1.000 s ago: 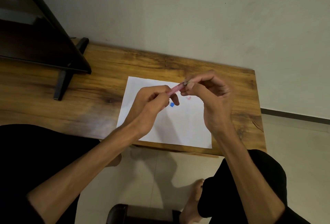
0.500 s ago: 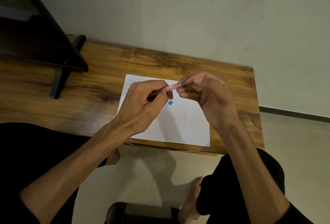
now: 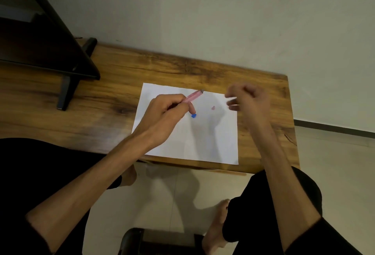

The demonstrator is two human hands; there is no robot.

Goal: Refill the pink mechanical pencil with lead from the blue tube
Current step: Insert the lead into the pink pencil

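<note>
The pink mechanical pencil (image 3: 192,98) is held above the white sheet of paper (image 3: 203,143), its grey end pointing toward 2 o'clock and its lower part hidden inside the left hand (image 3: 164,116), whose fingers are curled around the barrel. Just below that hand, at about 5 o'clock from the pencil, a small blue piece (image 3: 194,115) lies on the paper, and a small pink piece (image 3: 213,108) lies at 3 o'clock from it, apart from both hands. The right hand (image 3: 248,103) hangs over the paper's right edge, blurred; its fingers are bent, and I cannot tell whether they grasp anything. The paper rests on a wooden table (image 3: 113,100). At 10 o'clock on the table stands a dark screen on a black stand (image 3: 69,90).
</note>
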